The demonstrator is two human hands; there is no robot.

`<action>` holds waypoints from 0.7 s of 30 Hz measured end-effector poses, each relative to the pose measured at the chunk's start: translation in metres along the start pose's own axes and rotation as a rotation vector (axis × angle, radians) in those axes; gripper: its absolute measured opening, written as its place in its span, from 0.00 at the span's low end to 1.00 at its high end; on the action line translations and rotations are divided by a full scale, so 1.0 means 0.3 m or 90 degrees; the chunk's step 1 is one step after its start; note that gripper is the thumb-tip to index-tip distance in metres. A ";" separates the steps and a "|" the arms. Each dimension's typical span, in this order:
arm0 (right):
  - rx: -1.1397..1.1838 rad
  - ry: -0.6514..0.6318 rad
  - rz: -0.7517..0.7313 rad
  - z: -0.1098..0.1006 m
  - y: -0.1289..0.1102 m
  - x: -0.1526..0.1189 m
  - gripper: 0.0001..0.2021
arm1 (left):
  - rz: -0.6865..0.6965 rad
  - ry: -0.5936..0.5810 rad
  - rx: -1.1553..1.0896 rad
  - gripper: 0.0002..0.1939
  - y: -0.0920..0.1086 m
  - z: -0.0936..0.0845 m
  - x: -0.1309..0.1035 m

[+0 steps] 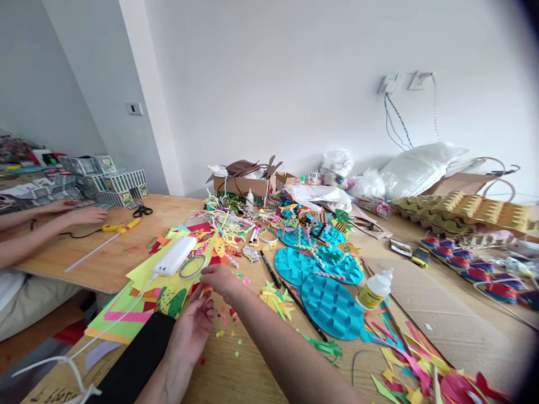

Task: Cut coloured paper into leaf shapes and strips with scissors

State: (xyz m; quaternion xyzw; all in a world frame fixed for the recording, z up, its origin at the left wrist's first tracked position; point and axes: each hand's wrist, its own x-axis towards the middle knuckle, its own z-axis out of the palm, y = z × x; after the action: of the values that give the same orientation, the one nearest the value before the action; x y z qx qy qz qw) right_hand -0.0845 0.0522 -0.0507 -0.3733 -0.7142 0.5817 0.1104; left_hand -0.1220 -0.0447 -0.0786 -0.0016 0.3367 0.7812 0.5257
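My left hand (pixel 197 321) is palm up above the table's near left part, its fingers curled towards a small red and orange piece that is too small to make out. Over it reaches my right hand (pixel 219 280), fingers bent down and pinched beside a roll of tape (pixel 192 266). A white power bank (pixel 174 255) with a cable lies on yellow paper just beyond. Green and yellow dotted paper shapes (pixel 172 302) rest left of my hands. Small paper dots are scattered around them. Blue paper fish bodies (pixel 332 306) lie to the right.
A glue bottle (pixel 374 289), black pens (pixel 270 268) and paper strips (pixel 404 359) are on the right. Egg trays (pixel 467 210) and cardboard (pixel 438 314) lie farther right. A black object (pixel 133 359) is near left. Another person's hands (pixel 86 215) work at the left table near a glue gun (pixel 122 226).
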 end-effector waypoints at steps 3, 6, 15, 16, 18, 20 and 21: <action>-0.054 -0.002 -0.006 -0.006 -0.015 0.001 0.11 | 0.012 0.003 -0.008 0.14 0.002 0.011 0.027; -0.098 -0.006 -0.017 -0.006 -0.015 -0.001 0.12 | 0.026 0.000 -0.025 0.14 0.000 0.015 0.051; -0.256 0.096 -0.044 -0.118 0.080 0.035 0.11 | 0.006 -0.025 -0.033 0.13 0.005 0.012 0.076; -0.281 0.132 -0.042 -0.143 0.091 0.044 0.12 | 0.003 -0.027 -0.035 0.13 0.005 0.013 0.077; -0.330 0.183 -0.037 -0.186 0.108 0.061 0.13 | -0.002 -0.031 -0.039 0.13 0.004 0.014 0.077; -0.374 0.208 -0.036 -0.211 0.117 0.079 0.14 | -0.008 -0.033 -0.042 0.14 0.003 0.015 0.075; -0.394 0.213 -0.036 -0.217 0.119 0.088 0.14 | -0.010 -0.033 -0.042 0.14 0.002 0.015 0.073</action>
State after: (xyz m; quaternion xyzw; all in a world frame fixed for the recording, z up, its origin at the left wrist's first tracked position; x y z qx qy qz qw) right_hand -0.0498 0.1200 -0.0711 -0.4595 -0.8385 0.2653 0.1238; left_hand -0.1307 -0.0244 -0.0827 -0.0016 0.2973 0.7873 0.5401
